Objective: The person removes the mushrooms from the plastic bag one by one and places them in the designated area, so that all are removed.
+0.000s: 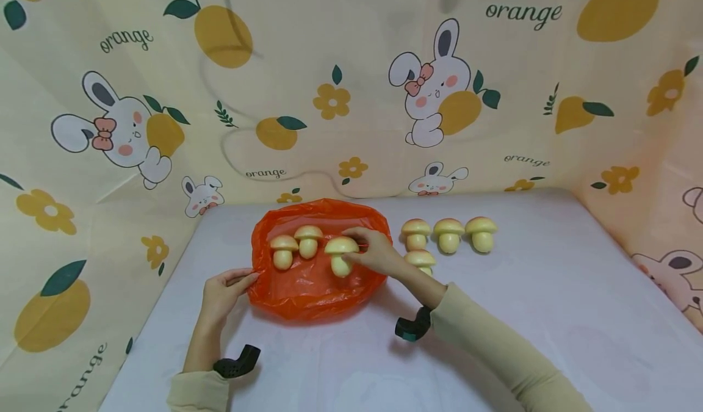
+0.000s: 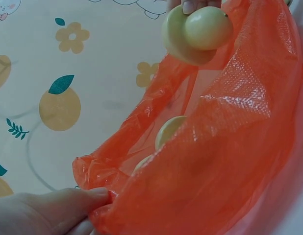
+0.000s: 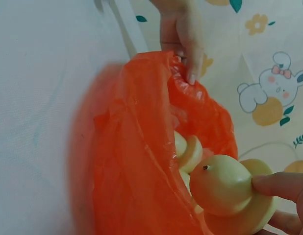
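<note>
A red plastic bag (image 1: 307, 290) lies with its mouth spread wide on the table. My left hand (image 1: 221, 293) pinches the bag's left rim between thumb and fingers. My right hand (image 1: 376, 253) holds a toy mushroom (image 1: 341, 256) by its cap and stem over the right part of the bag. Two more mushrooms, one at the left (image 1: 283, 251) and one beside it (image 1: 308, 241), sit inside the bag. In the right wrist view the held mushroom (image 3: 222, 188) shows its rounded stem end; the bag wall partly hides those inside.
Right of the bag, a row of three mushrooms (image 1: 449, 235) stands on the white table (image 1: 494, 314). Another mushroom (image 1: 420, 259) in front of them is partly hidden by the right forearm. A printed cloth (image 1: 351, 46) hangs behind and at the sides.
</note>
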Demonstrator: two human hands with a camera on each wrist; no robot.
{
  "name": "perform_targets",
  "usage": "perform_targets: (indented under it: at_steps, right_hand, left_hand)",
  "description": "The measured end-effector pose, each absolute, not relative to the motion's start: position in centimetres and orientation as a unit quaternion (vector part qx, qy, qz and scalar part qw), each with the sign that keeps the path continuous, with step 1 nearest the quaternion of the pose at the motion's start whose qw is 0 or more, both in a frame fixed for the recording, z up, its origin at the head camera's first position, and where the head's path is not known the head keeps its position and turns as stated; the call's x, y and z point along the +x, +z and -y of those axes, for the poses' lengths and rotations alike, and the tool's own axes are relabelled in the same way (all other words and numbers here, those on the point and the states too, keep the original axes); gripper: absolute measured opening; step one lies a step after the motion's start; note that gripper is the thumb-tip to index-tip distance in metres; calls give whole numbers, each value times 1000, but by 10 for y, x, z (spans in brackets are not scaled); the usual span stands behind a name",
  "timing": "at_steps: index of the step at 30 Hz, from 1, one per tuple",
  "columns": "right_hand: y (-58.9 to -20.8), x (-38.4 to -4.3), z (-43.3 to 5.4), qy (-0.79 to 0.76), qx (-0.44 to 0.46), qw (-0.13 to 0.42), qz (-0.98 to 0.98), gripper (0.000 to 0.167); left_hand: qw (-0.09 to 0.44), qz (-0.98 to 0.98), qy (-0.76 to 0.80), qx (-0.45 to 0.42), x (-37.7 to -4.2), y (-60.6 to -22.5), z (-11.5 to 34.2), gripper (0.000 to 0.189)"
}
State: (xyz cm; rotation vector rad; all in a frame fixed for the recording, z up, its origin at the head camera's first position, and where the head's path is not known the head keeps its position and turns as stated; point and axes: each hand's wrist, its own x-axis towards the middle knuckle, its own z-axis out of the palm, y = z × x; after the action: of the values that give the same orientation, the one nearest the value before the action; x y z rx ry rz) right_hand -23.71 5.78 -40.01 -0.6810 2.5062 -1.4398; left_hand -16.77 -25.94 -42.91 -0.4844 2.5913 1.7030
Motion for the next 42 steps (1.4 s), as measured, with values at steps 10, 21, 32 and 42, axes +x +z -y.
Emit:
perform_targets:
  at_steps: [10, 21, 32, 42]
  right_hand:
    - [-394, -231, -66, -497, -214, 97, -835, 51]
    - [-387, -226, -75, -508, -162, 140, -834, 54]
    - [-375, -220, -89, -537, -218, 102, -809, 52]
    - [-370, -215, -103, -520, -243, 78, -815, 52]
  left_hand:
    - [-3, -827, 542, -148, -168, -429, 260, 46]
    - [-1, -826, 543, -153, -168, -429, 260, 45]
    - [1, -827, 542, -150, -168, -429, 261, 46]
    - [-5, -823, 548, -150, -168, -429, 261, 45]
